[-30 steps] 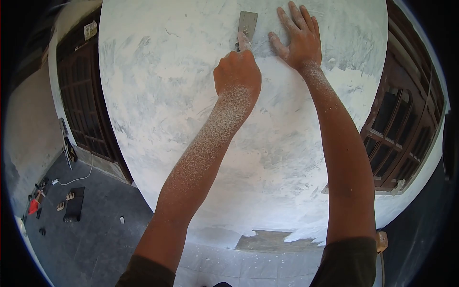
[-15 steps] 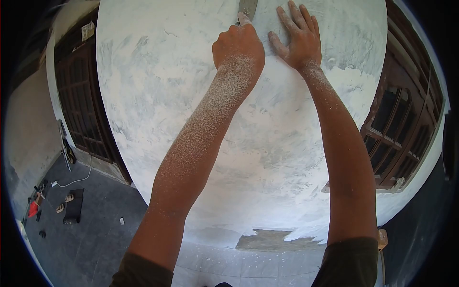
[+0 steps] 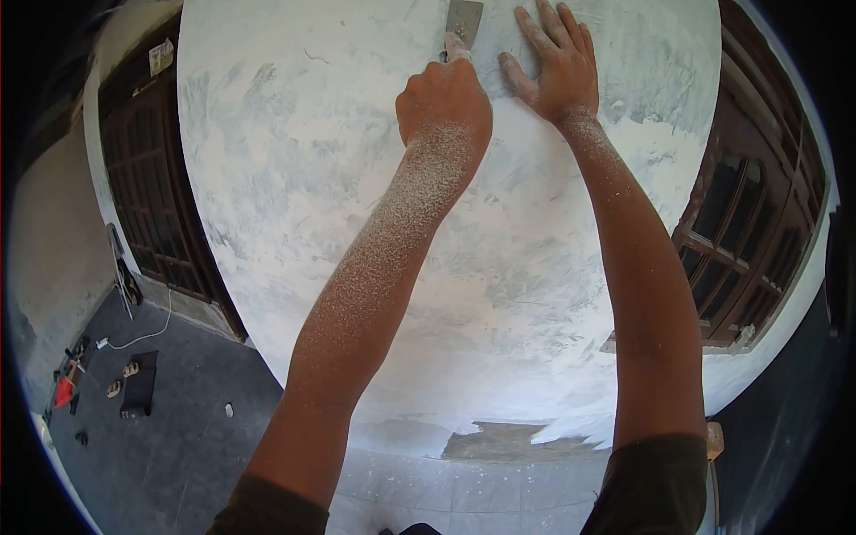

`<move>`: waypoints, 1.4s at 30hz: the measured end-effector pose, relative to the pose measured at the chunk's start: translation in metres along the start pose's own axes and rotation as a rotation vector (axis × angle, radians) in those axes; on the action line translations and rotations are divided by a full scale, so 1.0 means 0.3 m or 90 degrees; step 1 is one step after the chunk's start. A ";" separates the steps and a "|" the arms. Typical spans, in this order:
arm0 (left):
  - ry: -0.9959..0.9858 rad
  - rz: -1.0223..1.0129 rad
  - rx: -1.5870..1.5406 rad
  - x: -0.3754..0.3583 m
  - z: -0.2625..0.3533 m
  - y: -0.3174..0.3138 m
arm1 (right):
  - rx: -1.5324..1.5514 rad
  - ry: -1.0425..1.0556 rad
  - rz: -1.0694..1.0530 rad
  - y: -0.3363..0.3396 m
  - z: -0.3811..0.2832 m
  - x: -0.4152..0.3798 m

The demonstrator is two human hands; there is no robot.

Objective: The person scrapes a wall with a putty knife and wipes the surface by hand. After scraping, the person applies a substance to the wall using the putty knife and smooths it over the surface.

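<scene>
A putty knife [image 3: 465, 18] with a flat metal blade is held in my left hand [image 3: 444, 100], fingers wrapped round the handle and one fingertip pressed along the blade. The blade lies at the white, patchy wall [image 3: 303, 169] near the top of the view; most of the handle is hidden by the fist. To the right of the knife, my right hand [image 3: 563, 78] rests on the wall with its fingers spread. White dust speckles both forearms, most thickly the left one.
Dark wooden doors [image 3: 147, 178] stand at left, a wooden window [image 3: 736, 232] at right. Sandals [image 3: 114, 389], a black mat [image 3: 138, 385], a red item [image 3: 63, 392] and a white cable [image 3: 147, 335] lie on the dark floor [image 3: 187, 446]. Bare grey patches [image 3: 504, 443] mark the wall's foot.
My left hand and the putty knife have shifted slightly down in the view, so more of the blade shows. My right hand stays spread on the wall.
</scene>
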State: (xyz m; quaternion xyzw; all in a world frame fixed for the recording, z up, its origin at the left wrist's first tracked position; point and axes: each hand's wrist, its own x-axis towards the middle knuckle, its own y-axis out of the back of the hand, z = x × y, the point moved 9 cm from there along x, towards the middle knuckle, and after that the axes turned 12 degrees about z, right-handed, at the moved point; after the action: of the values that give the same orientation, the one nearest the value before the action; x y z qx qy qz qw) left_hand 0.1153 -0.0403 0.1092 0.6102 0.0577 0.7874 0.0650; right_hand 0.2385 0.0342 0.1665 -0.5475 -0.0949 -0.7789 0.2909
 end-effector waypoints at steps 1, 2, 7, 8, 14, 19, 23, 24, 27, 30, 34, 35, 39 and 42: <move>0.002 -0.003 0.000 -0.029 -0.004 -0.001 | 0.003 -0.004 -0.004 0.003 -0.002 0.003; 0.028 -0.046 -0.004 -0.067 -0.019 -0.018 | 0.005 -0.004 -0.005 0.002 -0.002 -0.002; 0.039 -0.042 -0.032 0.011 -0.019 -0.021 | 0.001 0.004 0.005 -0.003 0.000 0.002; 0.022 -0.029 -0.024 0.035 -0.007 -0.011 | 0.000 0.007 0.005 -0.003 0.000 0.008; 0.046 -0.096 0.015 -0.077 -0.023 -0.040 | -0.002 -0.001 -0.010 0.001 -0.001 0.005; -0.001 -0.019 -0.019 0.080 0.001 -0.006 | -0.001 0.018 0.017 -0.007 0.001 -0.001; 0.031 -0.001 -0.007 0.000 -0.007 -0.003 | 0.014 0.006 0.006 0.004 0.000 0.002; 0.041 -0.037 -0.005 -0.037 -0.012 -0.011 | 0.013 0.004 0.002 0.003 0.001 0.002; 0.029 -0.049 -0.002 -0.006 -0.015 -0.019 | 0.009 0.003 0.006 -0.005 0.002 0.001; 0.010 -0.028 0.009 0.049 0.016 0.016 | 0.005 0.006 0.010 -0.006 0.000 0.001; 0.030 -0.015 0.035 -0.029 -0.001 0.001 | 0.007 0.000 0.002 0.002 0.000 0.003; 0.029 -0.014 0.036 -0.031 -0.005 -0.001 | 0.008 -0.001 0.003 0.003 -0.001 0.003; 0.025 -0.044 0.032 0.041 -0.006 0.000 | 0.009 -0.004 0.003 0.006 -0.003 0.003; 0.003 -0.049 0.032 0.076 0.027 0.024 | 0.009 0.001 0.007 0.005 0.001 0.005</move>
State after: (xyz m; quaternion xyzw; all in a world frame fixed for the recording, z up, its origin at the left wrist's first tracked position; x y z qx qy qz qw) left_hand 0.1172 -0.0432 0.1342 0.6072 0.1013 0.7840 0.0795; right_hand 0.2392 0.0327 0.1678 -0.5453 -0.0975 -0.7769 0.2992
